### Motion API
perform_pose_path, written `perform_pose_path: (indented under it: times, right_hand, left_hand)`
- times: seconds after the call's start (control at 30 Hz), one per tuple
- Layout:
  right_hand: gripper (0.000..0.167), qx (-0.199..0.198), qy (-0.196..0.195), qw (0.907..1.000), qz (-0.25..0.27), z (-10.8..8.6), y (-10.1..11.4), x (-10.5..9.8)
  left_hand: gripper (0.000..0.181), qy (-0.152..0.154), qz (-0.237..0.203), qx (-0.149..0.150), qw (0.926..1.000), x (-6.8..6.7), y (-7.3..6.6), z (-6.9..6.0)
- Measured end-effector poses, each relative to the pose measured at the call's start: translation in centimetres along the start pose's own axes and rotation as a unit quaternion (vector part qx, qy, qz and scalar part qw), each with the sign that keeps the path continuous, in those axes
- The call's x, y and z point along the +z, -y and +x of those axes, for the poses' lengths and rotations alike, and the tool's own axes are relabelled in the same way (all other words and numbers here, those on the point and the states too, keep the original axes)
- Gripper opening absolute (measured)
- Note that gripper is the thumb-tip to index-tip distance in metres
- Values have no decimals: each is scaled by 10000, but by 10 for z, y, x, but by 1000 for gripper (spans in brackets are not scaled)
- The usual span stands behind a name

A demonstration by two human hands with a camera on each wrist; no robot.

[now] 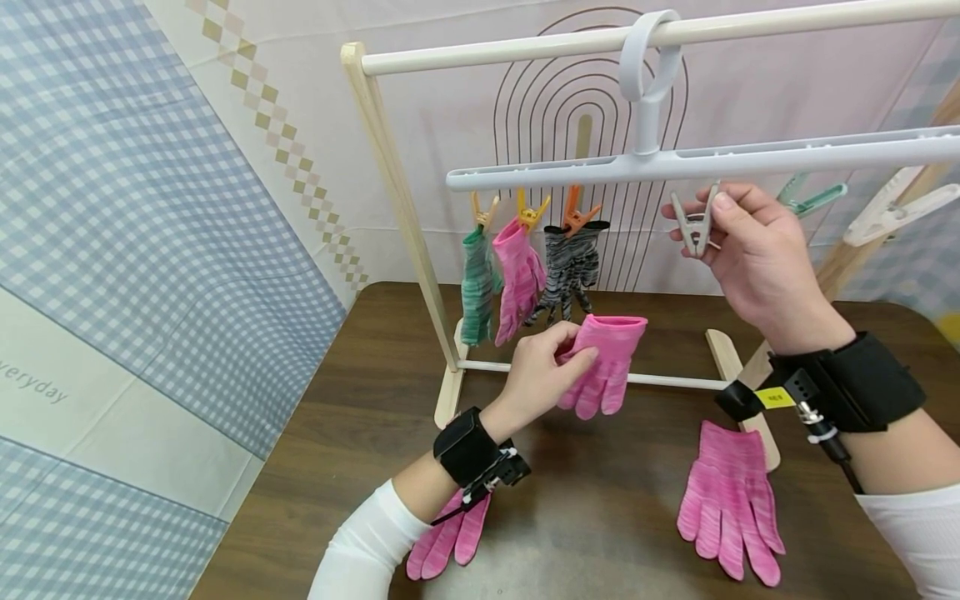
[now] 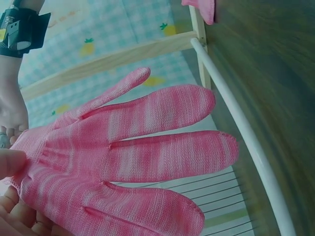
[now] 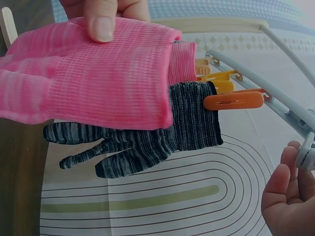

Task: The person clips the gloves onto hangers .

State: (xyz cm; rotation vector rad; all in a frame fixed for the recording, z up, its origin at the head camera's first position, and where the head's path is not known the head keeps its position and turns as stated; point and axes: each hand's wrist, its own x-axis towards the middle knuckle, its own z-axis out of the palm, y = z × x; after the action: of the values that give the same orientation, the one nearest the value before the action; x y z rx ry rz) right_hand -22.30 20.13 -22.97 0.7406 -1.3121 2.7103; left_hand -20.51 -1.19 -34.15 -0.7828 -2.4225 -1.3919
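Observation:
My left hand [image 1: 542, 371] pinches a pink knit glove [image 1: 609, 358] near its cuff. The glove's fingers hang down, and they fill much of the left wrist view. Just under the grey hanger [image 1: 555, 172], my right hand [image 1: 765, 250] grips a grey clothespin [image 1: 696, 225] between thumb and fingers. To the left, three clipped gloves hang from the hanger: a green glove [image 1: 477, 287], a pink glove [image 1: 517, 279] and a black-and-grey glove [image 3: 194, 115]. Their clothespins are beige, yellow and orange [image 3: 234, 101].
On the wooden table [image 1: 352, 450] lie a flat pink glove [image 1: 731, 500] at the right and another pink glove [image 1: 456, 537] partly under the left forearm. A white rod [image 1: 487, 54] on wooden posts carries the hanger. Green [image 1: 821, 200] and white clothespins [image 1: 892, 212] hang farther right.

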Motion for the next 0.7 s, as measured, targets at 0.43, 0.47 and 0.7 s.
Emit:
perform_pose_path:
  times: [0.43, 0.47, 0.7]
  right_hand:
    - [13, 3, 135, 9998, 132, -2, 0, -2]
    - [13, 3, 134, 9998, 146, -2, 0, -3]
    - [12, -10, 103, 9998, 162, -4, 1, -2]
  left_hand:
    - [20, -100, -252, 187, 9995, 2, -14, 6]
    - [20, -106, -261, 204, 9994, 2, -15, 6]
    - [19, -153, -250, 311, 9991, 3, -20, 8]
